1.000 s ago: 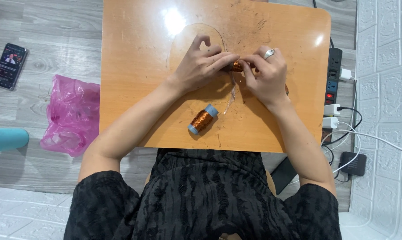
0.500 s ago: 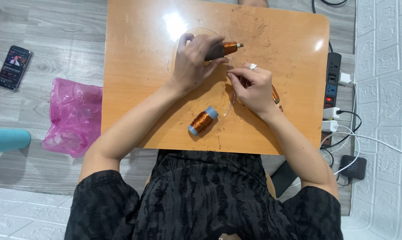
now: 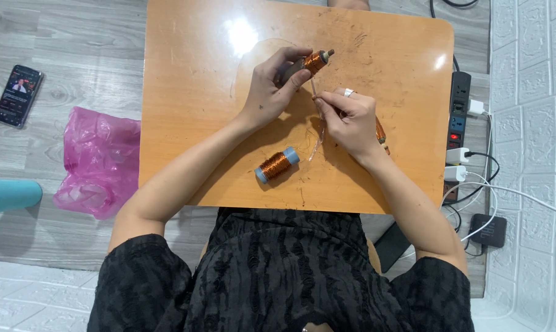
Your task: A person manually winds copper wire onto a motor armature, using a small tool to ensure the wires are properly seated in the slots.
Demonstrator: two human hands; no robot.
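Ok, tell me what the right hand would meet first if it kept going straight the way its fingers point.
The right hand points up-left toward the wire-wound rod held in the left hand; it would likely meet that rod first, though depth is unclear.

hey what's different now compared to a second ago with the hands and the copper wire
The hands have parted. The left hand lifted the copper-wound rod up and away across the table, and it keeps its grip. The right hand drew back slightly, pinching the thin wire. The copper spool and the table stayed put.

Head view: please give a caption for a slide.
Left hand holds a copper-wound rod; right hand pinches its wire.
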